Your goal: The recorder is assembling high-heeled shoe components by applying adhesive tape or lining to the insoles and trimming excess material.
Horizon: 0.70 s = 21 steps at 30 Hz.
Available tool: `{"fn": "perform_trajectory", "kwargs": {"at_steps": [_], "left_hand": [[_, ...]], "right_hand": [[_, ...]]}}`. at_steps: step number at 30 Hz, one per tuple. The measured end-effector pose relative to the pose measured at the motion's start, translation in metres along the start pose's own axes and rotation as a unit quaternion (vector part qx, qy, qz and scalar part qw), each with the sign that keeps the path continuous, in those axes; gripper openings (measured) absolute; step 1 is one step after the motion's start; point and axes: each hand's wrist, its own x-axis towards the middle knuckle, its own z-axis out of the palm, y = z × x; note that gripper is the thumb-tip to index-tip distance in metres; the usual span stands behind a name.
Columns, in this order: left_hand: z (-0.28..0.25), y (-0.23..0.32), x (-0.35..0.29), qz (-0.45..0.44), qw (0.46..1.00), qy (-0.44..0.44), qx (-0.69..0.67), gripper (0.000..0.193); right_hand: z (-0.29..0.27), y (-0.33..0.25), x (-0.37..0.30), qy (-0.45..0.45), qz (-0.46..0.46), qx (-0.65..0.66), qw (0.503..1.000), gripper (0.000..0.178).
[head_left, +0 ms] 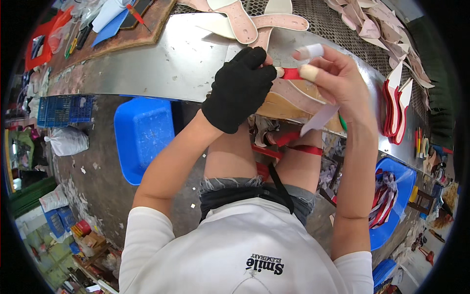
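Note:
My left hand (pixel 241 88), in a black glove with bare fingertips showing, is closed at the near edge of the metal bench. Its thumb tip presses one end of a short red strip (pixel 292 74). My right hand (pixel 338 78) has pale tape on the thumb and white tape on a finger. That thumb lies on the strip's other end, while the index finger is lifted away. Below the right hand hangs a pale lilac strip (pixel 319 119); where it is attached is hidden. A pink strap-shaped piece with a pale edge (pixel 299 96) lies under the hands.
More pink cut pieces (pixel 241 24) lie crossed at the back of the metal bench (pixel 171 59). Red-edged pieces (pixel 393 108) are stacked at right. A cutting board (pixel 152 29) holds a red-handled tool. Blue tubs (pixel 142 142) stand below on both sides; the right tub (pixel 405 196) holds ribbon scraps.

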Motion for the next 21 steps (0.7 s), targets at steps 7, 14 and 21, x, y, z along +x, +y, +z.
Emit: {"fn": "perform_trajectory", "kwargs": {"at_steps": [7,14,21], "left_hand": [[0.002,-0.002,0.003,0.026,0.998,-0.049,0.006,0.037],[0.0,-0.003,0.004,0.032,0.998,-0.057,0.012,0.037],[0.001,-0.011,0.006,0.034,0.996,-0.087,0.001,0.039]], "right_hand": [[-0.009,0.049,-0.027,0.112,-0.041,-0.137,0.983,0.012],[0.012,0.046,-0.038,0.18,-0.083,-0.209,0.958,0.016],[0.01,0.049,-0.035,0.188,-0.19,-0.385,0.883,0.016]]}}
